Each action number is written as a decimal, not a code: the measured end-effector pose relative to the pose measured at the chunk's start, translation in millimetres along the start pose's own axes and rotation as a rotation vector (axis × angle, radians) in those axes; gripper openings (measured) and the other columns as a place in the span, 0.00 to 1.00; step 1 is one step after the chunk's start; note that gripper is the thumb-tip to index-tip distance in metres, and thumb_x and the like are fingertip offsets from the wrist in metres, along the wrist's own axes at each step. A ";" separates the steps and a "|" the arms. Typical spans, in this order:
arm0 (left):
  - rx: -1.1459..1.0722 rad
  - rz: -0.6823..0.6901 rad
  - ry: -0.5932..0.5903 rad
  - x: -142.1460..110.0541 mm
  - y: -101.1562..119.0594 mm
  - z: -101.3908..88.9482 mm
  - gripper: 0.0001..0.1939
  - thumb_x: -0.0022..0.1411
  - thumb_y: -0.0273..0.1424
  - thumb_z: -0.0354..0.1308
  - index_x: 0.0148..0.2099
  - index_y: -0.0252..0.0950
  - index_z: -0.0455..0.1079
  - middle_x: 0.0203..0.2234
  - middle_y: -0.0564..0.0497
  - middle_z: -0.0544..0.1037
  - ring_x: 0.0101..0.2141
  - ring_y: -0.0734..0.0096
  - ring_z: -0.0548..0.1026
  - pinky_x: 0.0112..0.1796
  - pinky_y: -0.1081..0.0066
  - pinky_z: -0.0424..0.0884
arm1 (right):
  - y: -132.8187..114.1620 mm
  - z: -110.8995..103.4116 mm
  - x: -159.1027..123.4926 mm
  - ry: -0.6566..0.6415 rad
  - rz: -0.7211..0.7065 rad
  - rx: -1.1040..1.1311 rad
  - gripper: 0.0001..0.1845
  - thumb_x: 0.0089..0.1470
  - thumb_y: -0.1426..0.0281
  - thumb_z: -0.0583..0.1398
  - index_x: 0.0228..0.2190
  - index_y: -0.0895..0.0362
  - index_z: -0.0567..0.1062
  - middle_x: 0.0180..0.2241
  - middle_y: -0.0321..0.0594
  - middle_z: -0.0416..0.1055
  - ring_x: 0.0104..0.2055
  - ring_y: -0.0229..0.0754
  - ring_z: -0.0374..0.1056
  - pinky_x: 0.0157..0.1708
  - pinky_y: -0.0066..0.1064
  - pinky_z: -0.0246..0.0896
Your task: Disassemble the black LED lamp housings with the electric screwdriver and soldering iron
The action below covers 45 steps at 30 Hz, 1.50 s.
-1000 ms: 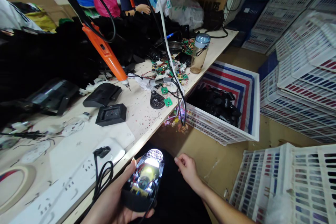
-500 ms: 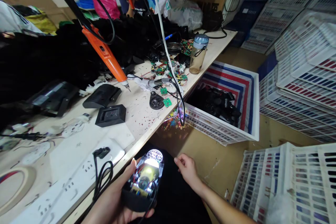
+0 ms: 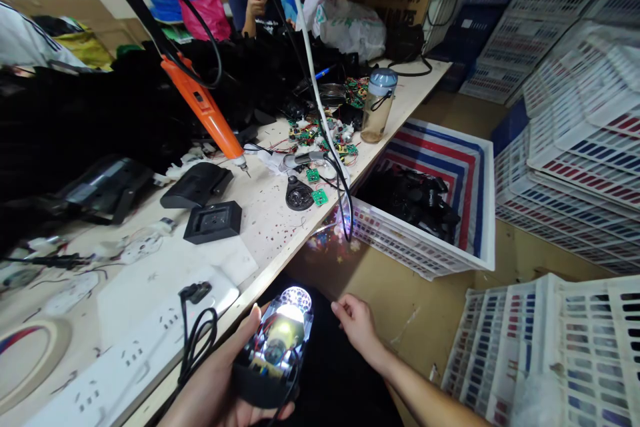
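Note:
My left hand (image 3: 220,380) is wrapped under a small black lamp unit (image 3: 275,347) with a clear cover, held low in front of the bench edge. Its round faceted lens at the far end glows white, and wires and a circuit board show inside. A black cable (image 3: 197,340) runs from it up to a plug on the white power strip (image 3: 150,340). My right hand (image 3: 356,323) hovers just right of the lamp with fingers loosely curled, apart from it and holding nothing that I can see. Coloured light spots fall on the cardboard under the bench.
An orange electric screwdriver (image 3: 207,110) hangs over the wooden bench (image 3: 270,213). Black housings (image 3: 213,220), green circuit boards (image 3: 320,197) and a water bottle (image 3: 377,107) lie on it. A white crate (image 3: 425,240) of black parts stands beside stacked crates. Another person sits at the far end.
My hands and the lamp have stayed nearly still. The person at the far end has raised a hand towards their face. The coloured light spots have shifted slightly.

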<state>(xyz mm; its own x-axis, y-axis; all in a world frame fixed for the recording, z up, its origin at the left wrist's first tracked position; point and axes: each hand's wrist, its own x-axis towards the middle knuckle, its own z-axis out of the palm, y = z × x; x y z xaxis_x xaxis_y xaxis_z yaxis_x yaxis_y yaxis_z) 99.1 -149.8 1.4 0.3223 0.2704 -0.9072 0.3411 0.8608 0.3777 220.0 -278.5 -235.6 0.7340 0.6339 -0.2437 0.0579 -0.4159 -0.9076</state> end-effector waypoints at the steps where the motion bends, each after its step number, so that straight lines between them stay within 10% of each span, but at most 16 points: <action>1: -0.002 0.006 0.004 -0.3 -0.1 0.2 0.27 0.60 0.37 0.61 0.58 0.30 0.63 0.21 0.44 0.78 0.20 0.56 0.77 0.21 0.61 0.76 | 0.0 -0.1 0.0 -0.003 -0.001 0.000 0.23 0.54 0.50 0.55 0.19 0.54 0.66 0.15 0.30 0.61 0.19 0.35 0.62 0.21 0.25 0.53; 20: 0.024 -0.029 -0.046 1.0 -0.5 0.9 0.21 0.59 0.38 0.62 0.46 0.25 0.69 0.20 0.41 0.78 0.21 0.56 0.78 0.22 0.63 0.77 | 6.4 0.8 -1.6 -0.009 0.012 0.021 0.23 0.54 0.50 0.56 0.20 0.55 0.68 0.16 0.30 0.63 0.19 0.35 0.64 0.21 0.25 0.54; 36: -0.065 0.131 -0.119 -19.8 -4.0 7.5 0.34 0.54 0.40 0.66 0.61 0.39 0.63 0.26 0.47 0.79 0.16 0.63 0.75 0.17 0.65 0.74 | -5.0 -2.0 -5.9 0.027 0.025 0.019 0.30 0.49 0.41 0.53 0.18 0.54 0.67 0.13 0.31 0.60 0.17 0.37 0.61 0.20 0.27 0.54; 45: -0.214 0.320 -0.293 -37.9 21.9 -23.7 0.32 0.60 0.41 0.59 0.65 0.42 0.58 0.27 0.48 0.79 0.21 0.57 0.78 0.20 0.62 0.76 | -61.0 -29.5 -15.3 -0.043 -0.211 -0.047 0.26 0.54 0.46 0.55 0.19 0.54 0.67 0.18 0.36 0.64 0.20 0.38 0.63 0.22 0.27 0.58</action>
<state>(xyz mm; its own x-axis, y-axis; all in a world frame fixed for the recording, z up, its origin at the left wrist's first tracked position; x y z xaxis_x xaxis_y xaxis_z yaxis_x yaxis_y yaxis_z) 73.4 -130.9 39.7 0.6270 0.4295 -0.6499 0.0050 0.8321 0.5547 225.2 -282.1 -166.4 0.6724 0.7373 -0.0650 0.2395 -0.2999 -0.9234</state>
